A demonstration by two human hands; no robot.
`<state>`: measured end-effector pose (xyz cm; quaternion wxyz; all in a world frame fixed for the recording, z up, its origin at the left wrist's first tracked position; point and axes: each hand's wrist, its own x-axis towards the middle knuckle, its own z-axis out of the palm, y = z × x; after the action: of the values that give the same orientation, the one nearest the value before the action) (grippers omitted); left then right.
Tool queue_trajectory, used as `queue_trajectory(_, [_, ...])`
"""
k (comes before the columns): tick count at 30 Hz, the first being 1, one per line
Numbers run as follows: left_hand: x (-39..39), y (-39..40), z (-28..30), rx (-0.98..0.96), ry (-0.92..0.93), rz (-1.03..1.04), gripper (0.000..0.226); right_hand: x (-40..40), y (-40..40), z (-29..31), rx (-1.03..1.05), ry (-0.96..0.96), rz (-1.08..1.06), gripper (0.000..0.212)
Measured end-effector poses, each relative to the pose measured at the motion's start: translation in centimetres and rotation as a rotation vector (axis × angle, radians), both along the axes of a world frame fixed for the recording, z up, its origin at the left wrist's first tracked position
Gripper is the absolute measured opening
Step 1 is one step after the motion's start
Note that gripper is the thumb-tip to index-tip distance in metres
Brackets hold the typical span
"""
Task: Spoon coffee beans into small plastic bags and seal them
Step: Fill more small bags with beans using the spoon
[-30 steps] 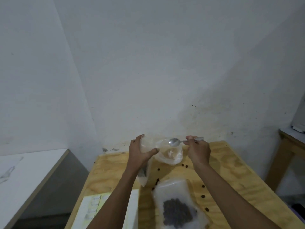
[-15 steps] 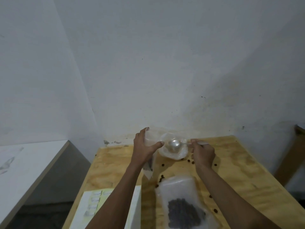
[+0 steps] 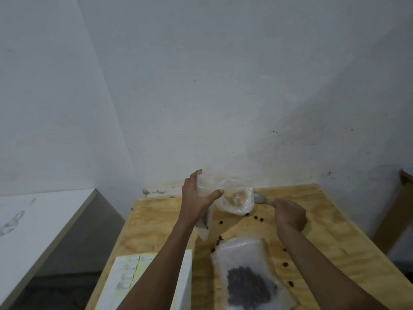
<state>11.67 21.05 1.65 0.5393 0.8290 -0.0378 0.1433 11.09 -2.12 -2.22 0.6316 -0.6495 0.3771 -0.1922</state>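
Observation:
My left hand point(image 3: 196, 198) grips a small clear plastic bag point(image 3: 237, 199) by its left side, holding its mouth open above the wooden table point(image 3: 324, 231). My right hand point(image 3: 289, 214) holds a metal spoon point(image 3: 260, 199), whose bowl lies just right of the bag's opening and looks empty. A larger clear bag of coffee beans point(image 3: 248, 285) lies flat near the front of the table. Loose beans point(image 3: 257, 218) are scattered on the wood between the two bags.
A white sheet with yellow labels point(image 3: 131, 276) lies at the front left of the table, under my left forearm. A white counter point(image 3: 33, 220) stands to the left, another wooden table point(image 3: 402, 198) to the right. The wall is close behind.
The spoon has come out of the small bag's mouth and moved right and down, toward the table. My left hand still holds the bag open in the same place.

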Motion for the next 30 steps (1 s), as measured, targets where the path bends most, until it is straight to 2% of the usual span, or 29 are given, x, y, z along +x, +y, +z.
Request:
queue_trajectory(5, [-0.5,0.2,0.8,0.000,-0.012,0.021,0.100,-0.9,0.3,0.8,-0.210,0.049,0.140,0.015])
queue_trajectory(8, [-1.1,0.1,1.3,-0.006,-0.026,0.012,0.101,-1.1,0.1,1.3,-0.255,0.053,0.172,0.019])
queue_trajectory(12, [-1.7,-0.2,2.0,-0.034,-0.046,0.009,0.102,-2.4,0.8,3.4,-0.272,-0.121,0.212,0.019])
queue_trajectory(16, [-2.3,-1.1,3.5,-0.131,-0.020,-0.005,0.099,-4.0,2.5,7.9,-0.177,-0.410,0.582,0.014])
queue_trajectory(19, [-3.2,-2.0,6.2,-0.317,0.020,-0.030,0.076,-5.2,4.2,11.1,-0.201,-0.478,0.847,0.024])
queue_trajectory(20, [-3.3,-2.1,7.0,-0.343,0.024,-0.037,0.079,-5.7,4.7,11.8,-0.246,-0.502,0.874,0.026])
queue_trajectory(23, [-4.8,-2.4,8.5,-0.312,0.087,-0.050,0.128,-7.4,6.2,13.1,-0.387,-0.570,0.821,0.031])
queue_trajectory(24, [-5.6,-2.6,9.0,-0.336,0.103,-0.064,0.132,-7.9,6.6,13.4,-0.403,-0.589,0.773,0.030])
queue_trajectory(25, [-6.5,-2.6,9.5,-0.377,0.097,-0.092,0.129,-8.3,7.0,13.7,-0.405,-0.609,0.716,0.026])
queue_trajectory(27, [-8.2,-2.7,10.1,-0.422,0.033,-0.135,0.103,-9.1,7.1,14.3,-0.383,-0.639,0.616,0.020])
queue_trajectory(30, [-10.4,-2.5,10.0,-0.324,-0.189,-0.026,0.069,-10.6,6.9,15.3,-0.316,-0.685,0.553,0.022])
